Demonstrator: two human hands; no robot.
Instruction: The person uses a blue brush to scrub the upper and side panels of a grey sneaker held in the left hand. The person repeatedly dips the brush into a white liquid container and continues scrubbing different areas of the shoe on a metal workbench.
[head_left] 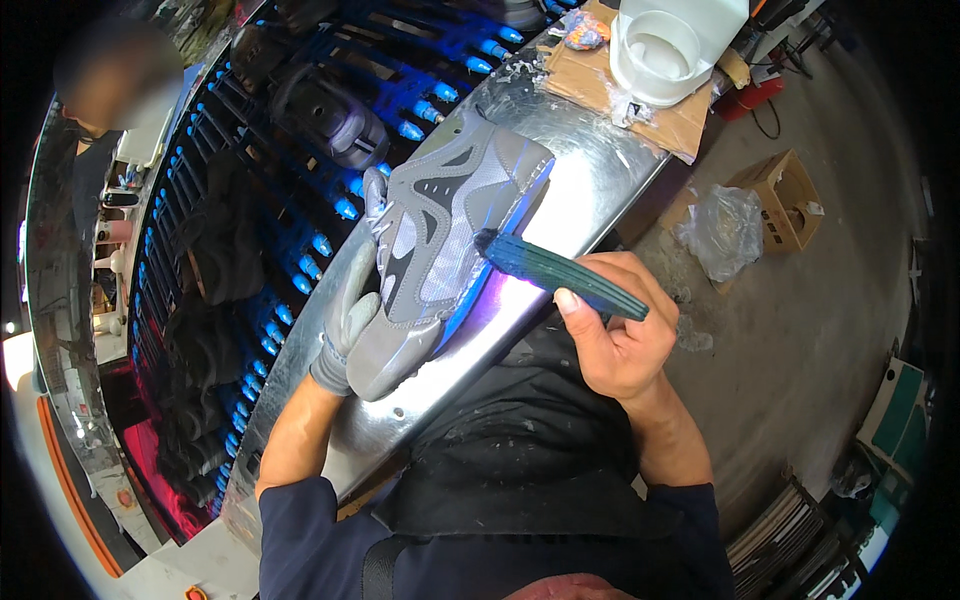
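My left hand (pixel 348 312), in a grey glove, holds a grey sneaker upper (pixel 440 215) by its lace side, with the thumb near the toe. The upper lies on its side, slanted over a shiny metal ledge, and has black inlays and a bluish line along its lower edge. My bare right hand (pixel 632 340) grips a brush (pixel 565 276) with a dark green handle between thumb and fingers. The brush's dark tip is at the upper's lower edge, about midway along; whether it touches I cannot tell.
Beyond the metal ledge (pixel 590 170) runs a conveyor of blue-tipped rods (pixel 345 208) carrying dark shoe parts (pixel 215 240). A white container (pixel 655 50) stands on cardboard at the ledge's far end. On the floor at right are a plastic bag (pixel 722 235) and a carton (pixel 790 200). Another person is at upper left.
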